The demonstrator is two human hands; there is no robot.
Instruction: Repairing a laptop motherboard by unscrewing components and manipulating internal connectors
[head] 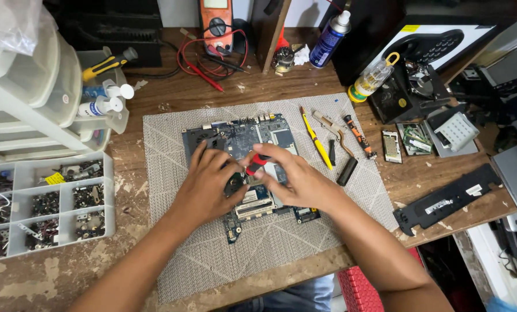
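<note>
Right hand: the right hand [296,176] has its grip closed around a small red-handled screwdriver [257,163], held over the middle of the board.
Left hand: the left hand [207,184] lies flat on the board, fingers spread and pressing down; its grip is open and holds nothing.
Board: a blue rectangular laptop circuit board [253,136] lies on a grey woven mat [172,150], partly covered by both hands.
Screwdriver position: its red handle shows between the two hands, just above the board; the tip is hidden by the fingers.
Surface: a worn brown wooden surface [154,95] carries the mat and the clutter around it.
Right of the board: a yellow flat pry tool [317,140], an orange-and-black screwdriver [359,136] and a small black bar [347,171] lie on the mat, near one another but apart from the hands.
Left edge: a clear plastic compartment tray of small metal parts [50,202] sits well apart from the board.
Far side: a red multimeter with red leads [215,26] and a blue spray can [330,39] stand beyond the mat.
Right edge: a long black plastic strip [446,199] lies on the surface near its edge.
</note>
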